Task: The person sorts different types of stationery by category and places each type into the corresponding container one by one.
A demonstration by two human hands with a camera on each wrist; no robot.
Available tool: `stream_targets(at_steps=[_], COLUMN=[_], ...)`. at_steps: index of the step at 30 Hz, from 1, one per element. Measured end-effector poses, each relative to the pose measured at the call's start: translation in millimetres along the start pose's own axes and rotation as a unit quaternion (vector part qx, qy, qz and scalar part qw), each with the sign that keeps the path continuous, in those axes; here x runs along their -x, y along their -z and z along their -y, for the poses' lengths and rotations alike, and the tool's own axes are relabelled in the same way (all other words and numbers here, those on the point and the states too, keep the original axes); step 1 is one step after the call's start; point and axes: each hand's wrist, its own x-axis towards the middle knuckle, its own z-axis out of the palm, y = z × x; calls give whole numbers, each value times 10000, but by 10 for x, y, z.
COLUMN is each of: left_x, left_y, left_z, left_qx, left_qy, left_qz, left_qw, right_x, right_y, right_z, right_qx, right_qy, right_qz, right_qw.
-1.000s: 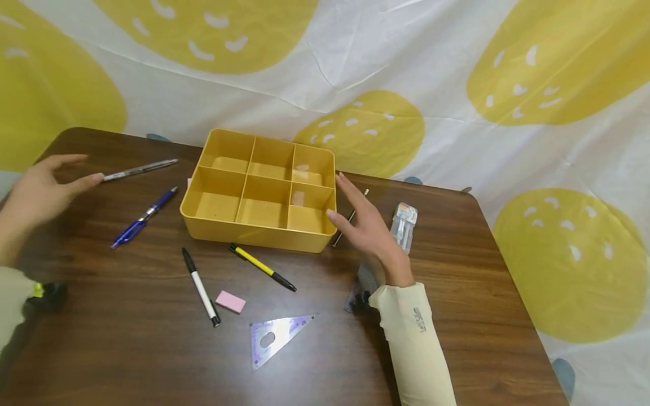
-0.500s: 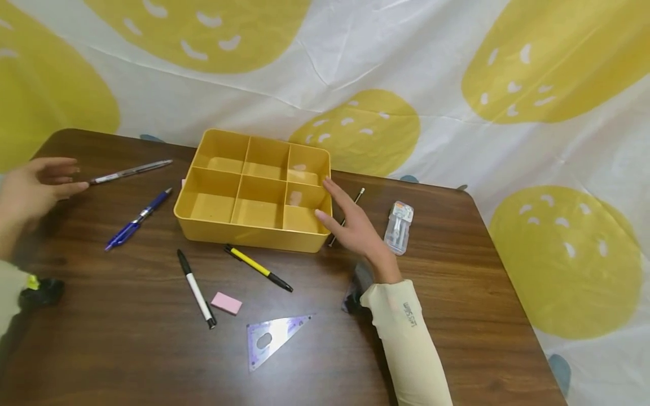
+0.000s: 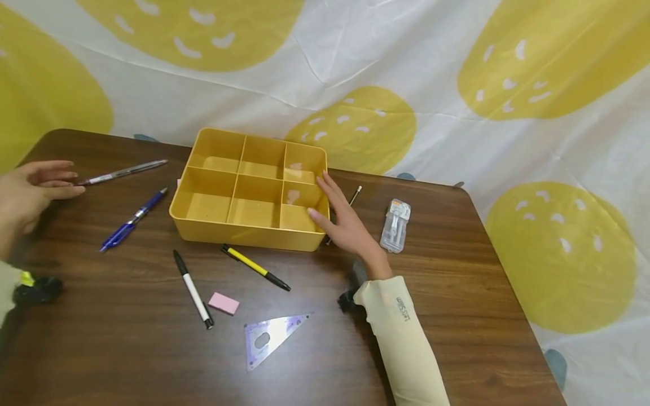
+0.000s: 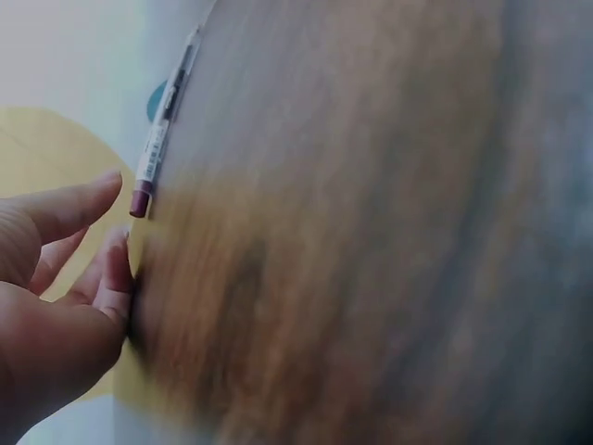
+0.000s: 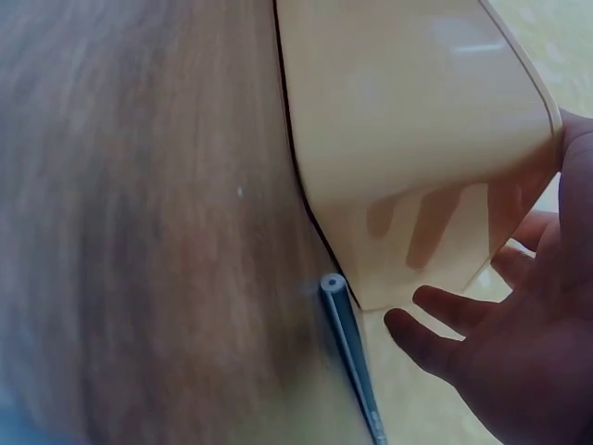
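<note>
My left hand (image 3: 35,189) is at the table's left side, beside the end of a clear-barrelled pen (image 3: 123,172). In the left wrist view, the thumb and fingers (image 4: 109,260) are parted near the pen's dark red end (image 4: 140,199), with nothing held. My right hand (image 3: 345,225) is at the right end of a yellow six-compartment box (image 3: 249,234), its thumb at the rim. Its other fingers (image 5: 431,338) are spread along the box's end wall. Partly hidden by that hand, a slim dark pencil (image 3: 356,194) lies beside the box.
Before the box lie a blue pen (image 3: 133,221), a black-and-white pen (image 3: 194,290), a yellow-and-black pen (image 3: 255,267), a pink eraser (image 3: 223,303) and a clear set square (image 3: 274,337). A clear plastic case (image 3: 395,225) lies right. A patterned cloth (image 3: 355,51) hangs behind the table.
My left hand has drawn back slightly left from the clear-barrelled pen, uncovering more of its end. My right hand stays by the box. The head view has shifted a little.
</note>
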Motion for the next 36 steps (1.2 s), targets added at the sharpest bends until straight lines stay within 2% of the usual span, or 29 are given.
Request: stream_targets(at_steps=[2,4,7,9,12,14,15,21,28,31,36], left_x=[-8,-11,-8,-21,-34,-39,-43,-59,-21,-19,-66], left_y=[10,2,-34,-55,-59,-49,-43,-29,-99,-110,-118], left_z=[25,52,78,92,107,120,129,157,174,177,175], left_qx=[106,755,1872,1953,670,-94,-190,111,-416,-220,185], left_qy=[-83,-272,-603,-788,-915,-994,-1039,-1199,-1060,-1021,-1089], left_qz=[-63,-78,-27,66,8,-76,-84,-1,-332,-403,-347], left_qw=[9999,9967,9805,9775,9935,9950,9944,9927,9929,9937,9933], right_x=[-8,-19,-44,-49,-47,-35,-27,19,51,47,34], right_y=[-12,-28,-79,-89,-102,-93,-83,-26,-44,-57,-46], right_z=[-16,-42,-182,-196,-181,-121,-78,153,143,127,130], right_qx=[-71,-123,-155,-209,-313,-467,-563,-912,-1322,-1437,-1388], right_qy=[94,198,373,412,365,280,231,-65,100,160,97], right_qz=[-56,-137,-284,-349,-382,-351,-326,-203,-236,-233,-203], right_qw=[9999,9996,9988,9983,9981,9979,9976,9956,9909,9892,9901])
